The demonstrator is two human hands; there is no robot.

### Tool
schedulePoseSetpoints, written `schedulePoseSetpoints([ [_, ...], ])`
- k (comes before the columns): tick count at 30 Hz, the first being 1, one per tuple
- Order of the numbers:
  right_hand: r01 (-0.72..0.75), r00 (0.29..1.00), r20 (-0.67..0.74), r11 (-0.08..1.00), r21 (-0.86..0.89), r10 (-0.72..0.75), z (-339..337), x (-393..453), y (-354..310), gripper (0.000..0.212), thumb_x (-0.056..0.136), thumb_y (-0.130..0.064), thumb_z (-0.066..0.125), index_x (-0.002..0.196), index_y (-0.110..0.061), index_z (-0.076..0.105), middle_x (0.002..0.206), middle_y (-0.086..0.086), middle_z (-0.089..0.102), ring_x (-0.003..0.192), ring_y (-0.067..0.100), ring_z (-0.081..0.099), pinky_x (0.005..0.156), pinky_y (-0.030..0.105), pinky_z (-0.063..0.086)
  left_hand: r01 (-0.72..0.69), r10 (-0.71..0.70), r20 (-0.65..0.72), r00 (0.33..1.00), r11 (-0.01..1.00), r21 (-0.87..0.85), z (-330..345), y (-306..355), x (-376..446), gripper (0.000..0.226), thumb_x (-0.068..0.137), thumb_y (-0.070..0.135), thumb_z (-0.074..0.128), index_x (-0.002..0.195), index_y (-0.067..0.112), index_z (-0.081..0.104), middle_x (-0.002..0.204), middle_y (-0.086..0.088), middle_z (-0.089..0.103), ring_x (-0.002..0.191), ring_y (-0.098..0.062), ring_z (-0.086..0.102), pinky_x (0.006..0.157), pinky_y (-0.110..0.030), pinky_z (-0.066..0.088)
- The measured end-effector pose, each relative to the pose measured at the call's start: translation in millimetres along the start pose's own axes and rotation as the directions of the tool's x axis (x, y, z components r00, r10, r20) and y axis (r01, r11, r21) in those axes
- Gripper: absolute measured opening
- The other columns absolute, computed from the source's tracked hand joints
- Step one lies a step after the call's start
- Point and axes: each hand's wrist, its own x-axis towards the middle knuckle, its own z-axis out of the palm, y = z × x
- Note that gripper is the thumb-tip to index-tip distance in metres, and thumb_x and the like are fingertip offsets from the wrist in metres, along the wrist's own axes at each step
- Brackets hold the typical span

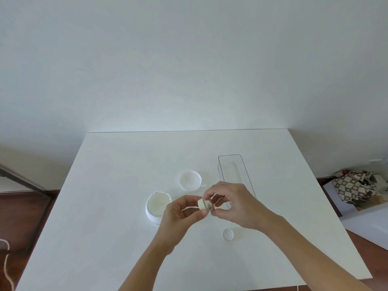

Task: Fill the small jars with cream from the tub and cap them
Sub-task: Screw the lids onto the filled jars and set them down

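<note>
Nearest the lower edge of the frame, two bare forearms rise from the bottom toward the middle of the white desk (100, 206). Just right of centre and low on the desk, one small round lid (228, 234) lies flat by itself, apart from both arms' hands. Above it, at the centre of the frame, both hands meet in the air over the desk around one small jar (204, 204). The jar is tipped on its side, its long axis running roughly left to right across the picture, its white end toward the left and a metallic ring at its right end. The left hand (180, 215) has its grip curled round the white end, thumb below and fingers above; the right hand (233, 203) pinches the ringed end with fingertips and thumb, so both grips are clamped on the jar. Whether the jar holds cream cannot be told. Just left of the hands, one open tub (156, 207) of white cream stands upright on the desk, partly covered by the left hand. Farther up, one wide white tub lid (190, 180) lies upturned on the desk. To the right of it, one clear rectangular tray (230, 162) stretches away up the frame, its near end hidden behind the right hand.
</note>
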Motion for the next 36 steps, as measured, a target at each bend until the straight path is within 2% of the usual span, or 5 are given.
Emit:
schedulePoseSetpoints([
  [6, -0.004, 1.000, 0.008, 1.000, 0.011, 0.004, -3.4, 0.3, 2.3, 0.038, 0.074, -0.009, 0.074, 0.105, -0.030, 0.069, 0.097, -0.015, 0.066, 0.087, 0.008, 0.066, 0.082, 0.026, 0.055, 0.001, -0.001, 0.016, 1.000, 1.000, 0.018, -0.7, 3.2, 2.3, 0.026, 0.077, 0.020, 0.083, 0.102, 0.016, 0.078, 0.106, -0.012, 0.078, 0.101, -0.025, 0.075, 0.084, -0.024, 0.055],
  [13, -0.104, 0.995, 0.017, 0.990, 0.099, 0.102, -4.1, 3.7, 4.1, 0.021, 0.078, -0.038, 0.073, 0.099, -0.036, 0.070, 0.087, -0.010, 0.071, 0.082, 0.009, 0.067, 0.081, 0.033, 0.055, -0.009, 0.009, 0.030, 1.000, 1.000, 0.001, -1.7, 4.8, 2.9, 0.035, 0.074, 0.024, 0.084, 0.107, 0.014, 0.076, 0.111, -0.012, 0.077, 0.106, -0.028, 0.073, 0.087, -0.026, 0.055],
  [23, 0.001, 0.999, -0.050, 0.975, 0.222, 0.010, -1.3, 2.8, 1.8, 0.037, 0.075, -0.004, 0.077, 0.105, -0.024, 0.070, 0.096, -0.010, 0.068, 0.097, 0.013, 0.066, 0.089, 0.025, 0.054, 0.065, -0.064, 0.010, 0.998, 0.995, -0.070, -1.6, 5.7, 2.5, 0.038, 0.076, 0.038, 0.078, 0.105, 0.013, 0.079, 0.102, -0.017, 0.078, 0.095, -0.024, 0.074, 0.080, -0.024, 0.055],
  [31, 0.024, 0.998, -0.065, 0.966, 0.259, -0.008, 1.0, 5.0, -0.1, 0.035, 0.077, -0.001, 0.073, 0.105, -0.021, 0.068, 0.100, -0.003, 0.065, 0.099, 0.017, 0.065, 0.092, 0.029, 0.053, 0.130, -0.125, 0.036, 0.991, 0.979, -0.157, -2.3, 6.7, 5.5, 0.027, 0.086, 0.028, 0.069, 0.103, 0.010, 0.079, 0.095, -0.014, 0.077, 0.090, -0.017, 0.073, 0.080, -0.023, 0.056],
  [36, 0.015, 0.999, -0.049, 0.990, 0.144, -0.008, -0.1, 5.7, 1.6, 0.034, 0.075, -0.009, 0.078, 0.102, -0.027, 0.067, 0.096, -0.008, 0.066, 0.094, 0.012, 0.064, 0.089, 0.026, 0.053, 0.090, -0.087, 0.040, 0.995, 0.992, -0.087, -4.6, 9.2, 5.6, 0.033, 0.081, 0.033, 0.076, 0.104, 0.010, 0.079, 0.098, -0.014, 0.078, 0.090, -0.019, 0.074, 0.081, -0.025, 0.056],
])
